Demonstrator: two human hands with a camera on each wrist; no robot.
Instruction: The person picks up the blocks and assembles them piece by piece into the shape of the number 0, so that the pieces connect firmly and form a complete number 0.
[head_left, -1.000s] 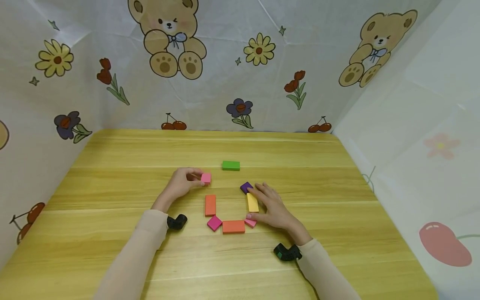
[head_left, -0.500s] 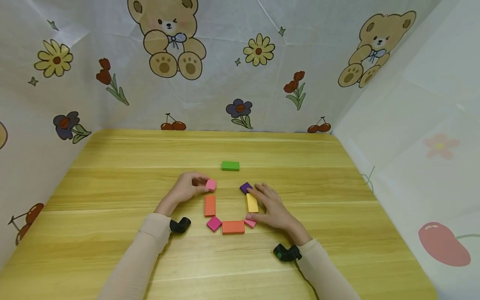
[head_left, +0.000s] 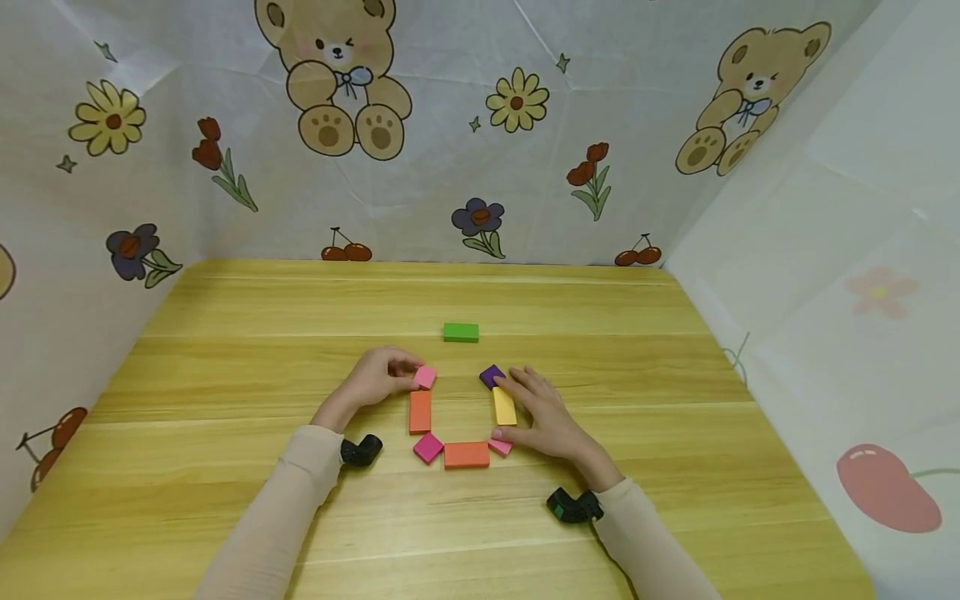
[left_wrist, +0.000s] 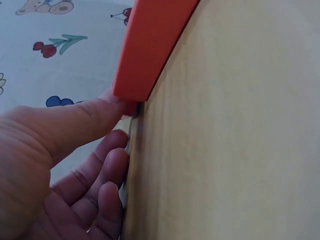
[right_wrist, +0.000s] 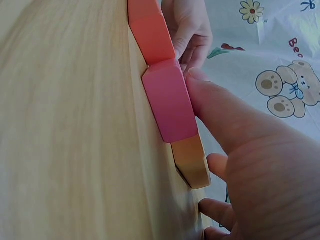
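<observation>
My left hand [head_left: 377,379] pinches a small pink block [head_left: 425,377] set at an angle at the far end of an upright orange-red block [head_left: 420,412]. In the left wrist view the thumb [left_wrist: 95,120] lies right by that orange-red block's end. My right hand [head_left: 546,412] spreads over the right side, index fingertip on a purple block [head_left: 491,376] and thumb at a second pink block [head_left: 500,447]. Between those two lies a yellow block [head_left: 505,406]. A magenta block [head_left: 428,447] and another orange-red block [head_left: 467,455] form the near side.
A green block [head_left: 461,332] lies by itself beyond the others on the wooden table [head_left: 300,533]. Behind stands a white cloth backdrop [head_left: 435,192] printed with bears and flowers, which also covers both sides. Each wrist wears a black camera [head_left: 362,451].
My left hand has brought the pink block nearer and to the right, turning it, down to the orange-red block's far end. The right hand has stayed in place.
</observation>
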